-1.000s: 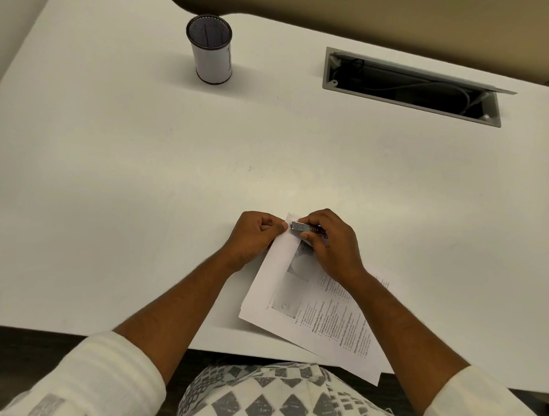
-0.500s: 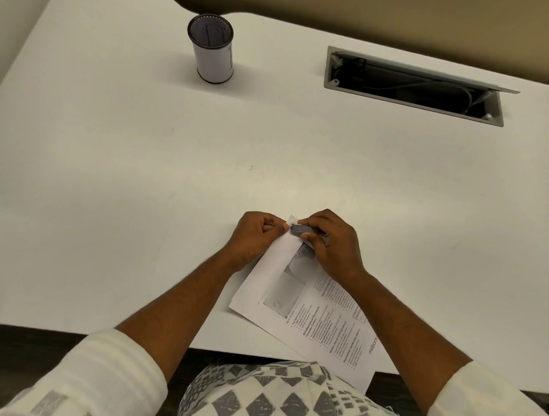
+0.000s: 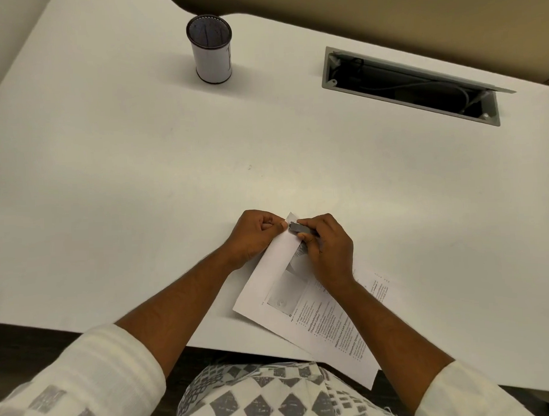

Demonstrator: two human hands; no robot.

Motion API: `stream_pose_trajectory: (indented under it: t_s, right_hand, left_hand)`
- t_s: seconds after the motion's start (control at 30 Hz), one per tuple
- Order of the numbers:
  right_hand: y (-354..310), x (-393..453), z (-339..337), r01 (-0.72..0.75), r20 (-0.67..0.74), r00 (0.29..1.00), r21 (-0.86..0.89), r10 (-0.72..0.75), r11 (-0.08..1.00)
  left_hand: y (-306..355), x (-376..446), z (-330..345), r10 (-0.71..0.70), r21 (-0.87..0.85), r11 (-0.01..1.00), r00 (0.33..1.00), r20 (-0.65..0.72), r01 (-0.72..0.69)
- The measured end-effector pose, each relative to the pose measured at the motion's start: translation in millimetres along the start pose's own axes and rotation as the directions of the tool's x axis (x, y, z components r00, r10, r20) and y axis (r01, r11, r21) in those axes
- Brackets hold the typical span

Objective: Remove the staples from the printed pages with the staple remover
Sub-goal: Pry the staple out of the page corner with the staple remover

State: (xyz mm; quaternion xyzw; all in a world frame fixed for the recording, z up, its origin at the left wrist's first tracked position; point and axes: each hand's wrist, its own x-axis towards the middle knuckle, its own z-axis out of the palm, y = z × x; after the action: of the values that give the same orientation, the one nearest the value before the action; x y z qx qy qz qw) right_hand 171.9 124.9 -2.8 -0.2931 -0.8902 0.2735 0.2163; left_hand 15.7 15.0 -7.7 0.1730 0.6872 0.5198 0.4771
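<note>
The printed pages (image 3: 307, 303) lie at an angle on the white desk (image 3: 141, 169), their lower corner hanging over the near edge. My left hand (image 3: 255, 236) pinches the top corner of the pages between thumb and fingers. My right hand (image 3: 327, 246) is closed on a small grey metal staple remover (image 3: 298, 227), whose tip sits on that same corner, touching the paper right beside my left thumb. The staple itself is hidden under the tool and fingers.
A white cylindrical pen cup (image 3: 211, 48) with a dark rim stands at the far side of the desk. At the far right is an open grey cable tray (image 3: 412, 84) with cables inside. The desk's near edge (image 3: 247, 349) runs just in front of my body.
The pages have shifted slightly under my hands, and a second sheet now shows at the right past my right wrist. Both hands stay at the top corner with the tool.
</note>
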Motion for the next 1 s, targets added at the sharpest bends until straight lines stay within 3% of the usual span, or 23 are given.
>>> stream_pose_trajectory:
  t_s: [0.1, 0.3, 0.63, 0.87, 1.0]
  right_hand:
    - [0.0, 1.0, 3.1, 0.015, -0.016, 1.0, -0.029, -0.015, 0.999]
    - [-1.2, -0.5, 2.5, -0.096, 0.012, 0.995, 0.103, 0.095, 0.99]
    - [-2.4, -4.2, 3.9, -0.182, 0.02, 0.983, 0.08, 0.181, 0.98]
    - [3.0, 5.7, -3.4, -0.187, 0.104, 0.978, 0.056, 0.18, 0.981]
    - [5.9, 29.2, -15.3, -0.298, 0.116, 0.952, 0.127, 0.284, 0.946]
  left_hand:
    - [-0.1, 0.6, -0.1, -0.004, -0.021, 1.0, 1.0, 0.006, 0.004]
    - [1.4, -0.9, 0.5, 0.012, 0.018, 1.0, 1.0, -0.001, -0.012]
    - [2.5, -3.4, -0.3, 0.034, 0.028, 0.999, 0.999, 0.031, -0.035]
    - [-2.0, -1.0, 1.4, 0.065, 0.177, 0.983, 0.997, -0.032, -0.058]
    - [-3.2, -4.1, 5.5, 0.114, 0.254, 0.962, 0.993, -0.029, -0.103]
